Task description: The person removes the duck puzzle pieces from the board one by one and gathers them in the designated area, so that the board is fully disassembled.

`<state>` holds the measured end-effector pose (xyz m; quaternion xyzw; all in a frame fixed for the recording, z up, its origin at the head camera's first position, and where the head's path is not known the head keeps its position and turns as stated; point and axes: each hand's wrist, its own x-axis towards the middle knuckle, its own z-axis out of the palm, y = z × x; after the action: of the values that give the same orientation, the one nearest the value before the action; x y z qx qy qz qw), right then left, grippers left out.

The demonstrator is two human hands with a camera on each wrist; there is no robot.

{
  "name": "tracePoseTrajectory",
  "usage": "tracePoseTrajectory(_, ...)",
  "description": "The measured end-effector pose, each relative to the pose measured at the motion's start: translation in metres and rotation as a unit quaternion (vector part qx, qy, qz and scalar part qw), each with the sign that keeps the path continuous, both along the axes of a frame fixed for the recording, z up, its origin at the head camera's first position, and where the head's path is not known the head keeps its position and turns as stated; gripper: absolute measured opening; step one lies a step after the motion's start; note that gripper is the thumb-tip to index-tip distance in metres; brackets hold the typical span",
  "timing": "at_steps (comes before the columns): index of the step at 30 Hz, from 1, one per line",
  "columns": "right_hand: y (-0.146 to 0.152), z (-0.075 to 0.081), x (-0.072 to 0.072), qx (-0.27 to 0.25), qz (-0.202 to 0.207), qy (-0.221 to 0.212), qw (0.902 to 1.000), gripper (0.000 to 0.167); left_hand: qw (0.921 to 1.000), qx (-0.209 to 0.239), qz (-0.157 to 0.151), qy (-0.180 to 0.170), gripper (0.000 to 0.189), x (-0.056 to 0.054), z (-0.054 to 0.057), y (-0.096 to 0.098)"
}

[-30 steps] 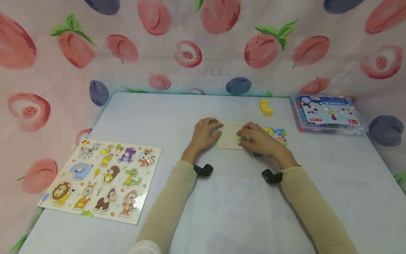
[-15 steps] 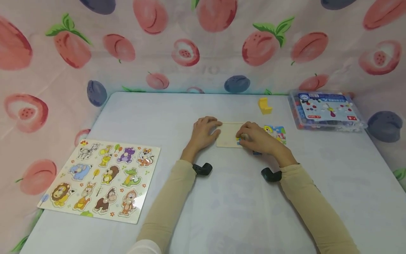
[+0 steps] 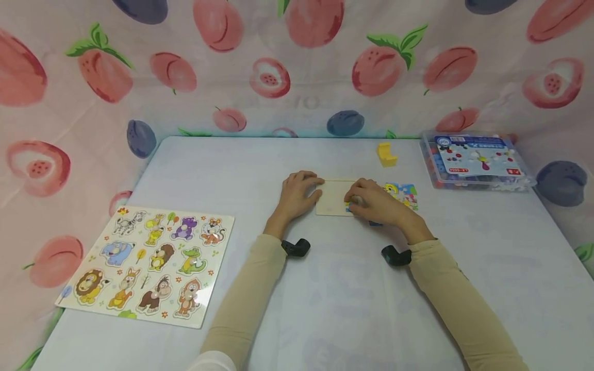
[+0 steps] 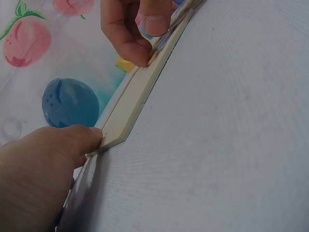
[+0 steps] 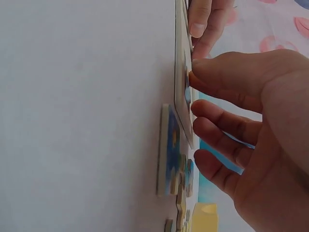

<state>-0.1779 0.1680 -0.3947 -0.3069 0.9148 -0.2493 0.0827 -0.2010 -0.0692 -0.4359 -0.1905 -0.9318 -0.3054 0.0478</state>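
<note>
In the head view a pale wooden puzzle board (image 3: 333, 198) lies flat in front of both hands. My left hand (image 3: 297, 194) holds its left end, thumb at the side edge and forefinger by the far corner. At the board's right part, my right hand (image 3: 377, 202) pinches a small colourful jigsaw piece (image 3: 347, 207) with thumb and forefinger, right at the surface. The hand hides most of that piece. More jigsaw pieces (image 3: 408, 195) lie just right of the board. The right wrist view shows a blue piece (image 5: 169, 150) flat on the table beside the board.
A yellow L-shaped block (image 3: 386, 155) stands behind the pieces. At the back right is a clear plastic box (image 3: 478, 161) with a printed label. A large animal puzzle board (image 3: 145, 264) lies at the left. Peach-patterned cloth (image 3: 223, 72) hangs behind the white table (image 3: 352, 299).
The head view has shifted slightly. Both hands, the board and the pinched piece keep nearly the same places.
</note>
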Motion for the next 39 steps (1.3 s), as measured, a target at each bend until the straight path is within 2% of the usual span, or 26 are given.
tracePoseTrajectory(8, 0.001, -0.001, -0.002, 0.002, -0.002, -0.010, 0.9999, 0.024, 1.0000, 0.007, -0.002, 0.005, 0.029, 0.000, 0.000, 0.000)
tracePoseTrajectory(24, 0.001, 0.000, 0.003, -0.088, 0.010, -0.078, 0.9930, 0.020, 1.0000, 0.006, 0.000, -0.002, 0.029, 0.001, -0.003, 0.001)
tracePoseTrajectory(32, -0.002, -0.002, 0.001, -0.104, 0.015, -0.086, 0.9908, 0.024, 1.0000, 0.006, -0.001, -0.003, 0.029, 0.001, -0.002, 0.000)
tracePoseTrajectory(39, 0.012, -0.001, -0.001, -0.112, -0.008, -0.070, 0.9912, 0.017, 0.9999, 0.011, -0.001, 0.003, 0.028, 0.002, 0.000, -0.001)
